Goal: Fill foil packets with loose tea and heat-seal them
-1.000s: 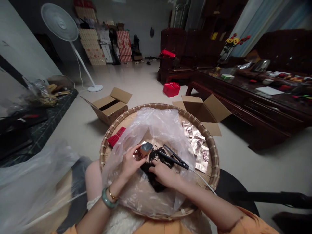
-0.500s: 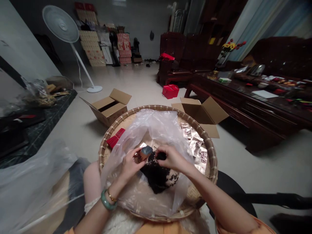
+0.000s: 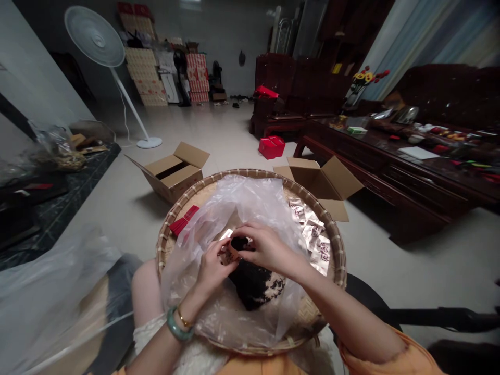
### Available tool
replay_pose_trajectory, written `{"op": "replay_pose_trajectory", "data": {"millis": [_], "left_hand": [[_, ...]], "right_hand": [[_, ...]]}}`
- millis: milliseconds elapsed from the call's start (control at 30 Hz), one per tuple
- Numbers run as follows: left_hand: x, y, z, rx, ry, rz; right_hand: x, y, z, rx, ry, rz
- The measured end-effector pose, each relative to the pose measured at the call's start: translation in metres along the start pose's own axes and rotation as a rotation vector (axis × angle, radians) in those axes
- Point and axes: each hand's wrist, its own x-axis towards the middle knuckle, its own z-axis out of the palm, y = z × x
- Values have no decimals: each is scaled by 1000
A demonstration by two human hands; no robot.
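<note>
right grip [image 3: 267, 251] | from dark pile [image 3: 249, 286] to packet [image 3: 225, 256] | dark clump [image 3: 239, 243] now at packet's top

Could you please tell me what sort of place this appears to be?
Probably a home living room: a dark wooden low table, a vase of flowers and a white standing fan suggest it.

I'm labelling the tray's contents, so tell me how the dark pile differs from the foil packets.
The dark pile is black and dull; the foil packets are shiny with dark writing. The dark pile is loose bits; the foil packets are rectangular pieces. Both lie within the woven tray.
</note>
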Motion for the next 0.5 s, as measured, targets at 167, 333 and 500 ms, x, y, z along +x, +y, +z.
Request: {"op": "replay_pose_trajectory", "data": {"millis": [167,333,500], "left_hand": [[0,-3,1,-2,3,-15],[-1,0,-3,-45,3,119],[-1,10,-11,-23,-17,432]], "right_hand": [[-13,12,-11,112,42,224],[-32,49,20,-345,-440,239],[-44,62,78,-589,-495,30]]}}
